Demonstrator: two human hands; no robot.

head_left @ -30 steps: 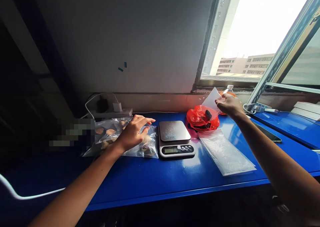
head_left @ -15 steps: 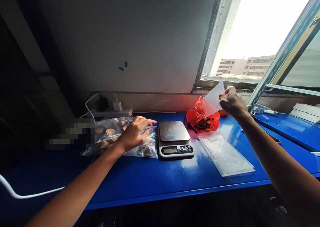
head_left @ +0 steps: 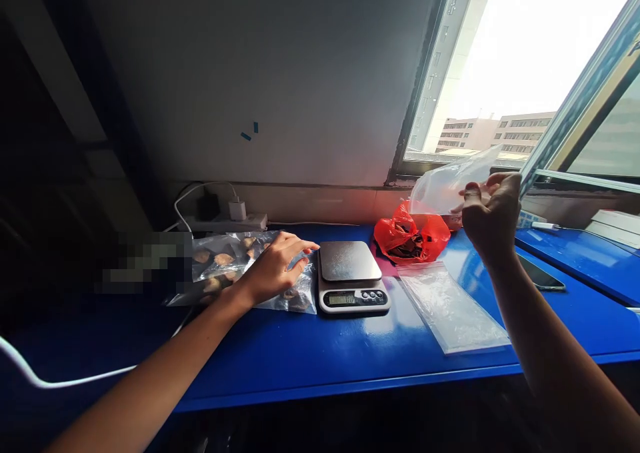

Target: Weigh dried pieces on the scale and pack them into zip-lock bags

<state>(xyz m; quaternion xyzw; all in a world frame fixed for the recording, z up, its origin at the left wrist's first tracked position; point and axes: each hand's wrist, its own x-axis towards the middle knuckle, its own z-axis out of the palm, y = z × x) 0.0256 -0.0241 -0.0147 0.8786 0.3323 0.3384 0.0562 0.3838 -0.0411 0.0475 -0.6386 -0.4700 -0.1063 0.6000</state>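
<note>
My right hand point(head_left: 493, 216) is raised beside the window, with its thumb and fingers closed on a translucent plastic bag point(head_left: 445, 180). The held bag spreads out to the left above a red plastic bag point(head_left: 435, 236), whose open top shows dark pieces. Over clear bags of brown, dried-looking pieces point(head_left: 223, 258), my left hand point(head_left: 280, 263) has its fingers loosely stretched out. Its fingertips reach the left edge of a kitchen scale point(head_left: 350, 261); whether they touch it I cannot tell. Nothing lies on the scale's metal plate.
Flat clear bags point(head_left: 453, 310) lie right of the scale on the blue table point(head_left: 320, 356). Farther right is a phone point(head_left: 543, 274), partly behind my right arm. A power strip point(head_left: 255, 222) with a white charger stands against the wall. A white cable point(head_left: 75, 377) runs at left.
My right hand has moved right and turned, carrying the translucent bag with it; more of the bag now shows. The red bag's top has sagged. My left hand stays nearly in place.
</note>
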